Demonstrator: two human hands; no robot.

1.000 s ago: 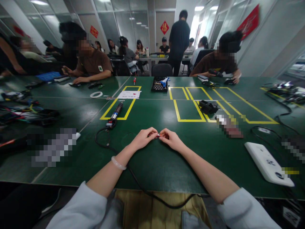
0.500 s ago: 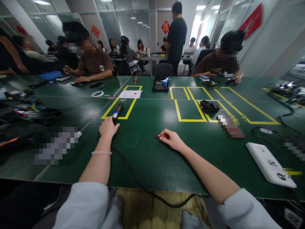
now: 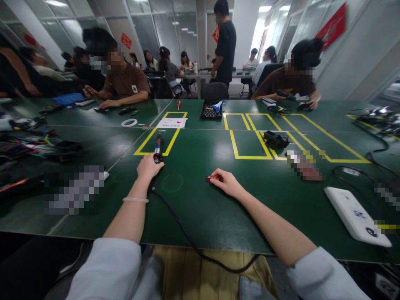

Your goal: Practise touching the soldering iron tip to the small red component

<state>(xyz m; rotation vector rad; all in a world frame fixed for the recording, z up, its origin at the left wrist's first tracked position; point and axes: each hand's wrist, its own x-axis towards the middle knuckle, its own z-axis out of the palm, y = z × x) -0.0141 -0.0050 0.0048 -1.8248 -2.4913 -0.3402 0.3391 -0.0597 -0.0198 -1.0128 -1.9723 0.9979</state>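
Observation:
My left hand [image 3: 149, 166] is closed around the rear end of a dark, corded electric screwdriver [image 3: 158, 143] with a blue and silver band. The tool points away from me, inside the lower part of a yellow-taped box on the green table. Its black cord [image 3: 175, 214] curves back over the table's front edge. Farther right, my right hand [image 3: 225, 182] is closed in a pinch just over the tabletop. A small red piece [image 3: 208, 178] sticks out from its fingertips; most of it is hidden, so I cannot tell its kind.
Beyond the screwdriver lie a paper sheet [image 3: 171, 123], a tape roll [image 3: 129, 123] and a black tray [image 3: 211, 109]. A black device [image 3: 275, 140] and a white power bank [image 3: 356, 216] are on the right. Wires [image 3: 43, 143] clutter the left. Two people sit across the table.
My left hand has shifted slightly right, swinging the electric screwdriver to point more straight ahead. The right hand keeps its pinch in nearly the same place. A standing person in the background moved left.

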